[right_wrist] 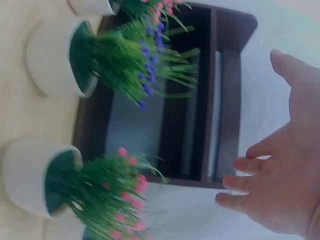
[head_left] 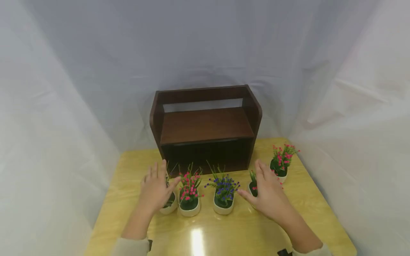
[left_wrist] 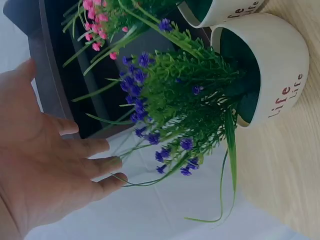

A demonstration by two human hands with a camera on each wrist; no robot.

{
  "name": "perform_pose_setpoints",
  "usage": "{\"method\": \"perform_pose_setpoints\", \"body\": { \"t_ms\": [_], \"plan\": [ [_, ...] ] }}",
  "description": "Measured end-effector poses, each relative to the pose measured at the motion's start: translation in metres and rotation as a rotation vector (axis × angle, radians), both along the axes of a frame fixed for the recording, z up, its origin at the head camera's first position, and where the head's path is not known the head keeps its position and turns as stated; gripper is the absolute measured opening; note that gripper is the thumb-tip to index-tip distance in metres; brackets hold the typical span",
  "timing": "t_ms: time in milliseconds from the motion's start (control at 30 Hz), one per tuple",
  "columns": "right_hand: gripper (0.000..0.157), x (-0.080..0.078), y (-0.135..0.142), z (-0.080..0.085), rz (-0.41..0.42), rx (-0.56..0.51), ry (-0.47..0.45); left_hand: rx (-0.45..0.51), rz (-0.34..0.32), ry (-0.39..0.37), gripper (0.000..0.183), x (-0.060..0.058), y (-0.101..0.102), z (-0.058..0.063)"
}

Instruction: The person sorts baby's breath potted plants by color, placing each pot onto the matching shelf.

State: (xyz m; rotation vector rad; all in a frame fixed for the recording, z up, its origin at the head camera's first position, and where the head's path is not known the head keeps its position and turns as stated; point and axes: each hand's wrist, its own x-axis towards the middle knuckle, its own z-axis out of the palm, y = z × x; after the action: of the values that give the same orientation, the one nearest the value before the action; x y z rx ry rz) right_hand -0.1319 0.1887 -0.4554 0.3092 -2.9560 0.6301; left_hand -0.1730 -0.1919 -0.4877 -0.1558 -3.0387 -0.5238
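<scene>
My left hand (head_left: 154,192) hovers at the left of a row of potted artificial flowers, fingers straight and spread, holding nothing. Behind it, partly covered, stands the leftmost white pot (head_left: 169,208); the left wrist view shows its purple flowers (left_wrist: 137,92). Thin green blades pass by the fingertips; contact cannot be told. Right of it are a pot of pink flowers (head_left: 189,212) and one of blue-purple flowers (head_left: 223,209). My right hand (head_left: 272,199), extended and holding nothing, partly hides a pink-flowered pot (head_left: 252,189). Another pink-flowered plant (head_left: 283,160) stands farther back right.
A dark brown wooden shelf unit (head_left: 206,124) with raised sides and a back rail stands at the back of the yellowish wooden table (head_left: 198,243). Whitish sheeting (head_left: 205,42) hangs behind and on both sides.
</scene>
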Motion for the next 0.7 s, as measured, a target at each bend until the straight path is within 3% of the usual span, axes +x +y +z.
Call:
{"method": "perform_pose_setpoints", "body": {
  "t_ms": [300,433,700],
  "plan": [
    [0.119,0.021,-0.018,-0.043,-0.018,-0.167,-0.118,0.125,-0.010,-0.041,0.096,-0.037,-0.022,0.007],
    [0.118,0.026,-0.023,-0.065,-0.051,-0.219,-0.152,0.195,0.015,-0.047,0.097,-0.057,-0.031,0.010],
    [0.115,0.024,-0.029,-0.114,-0.094,-0.342,-0.195,0.468,0.034,-0.079,0.103,-0.094,-0.035,0.016]
  ]
}}
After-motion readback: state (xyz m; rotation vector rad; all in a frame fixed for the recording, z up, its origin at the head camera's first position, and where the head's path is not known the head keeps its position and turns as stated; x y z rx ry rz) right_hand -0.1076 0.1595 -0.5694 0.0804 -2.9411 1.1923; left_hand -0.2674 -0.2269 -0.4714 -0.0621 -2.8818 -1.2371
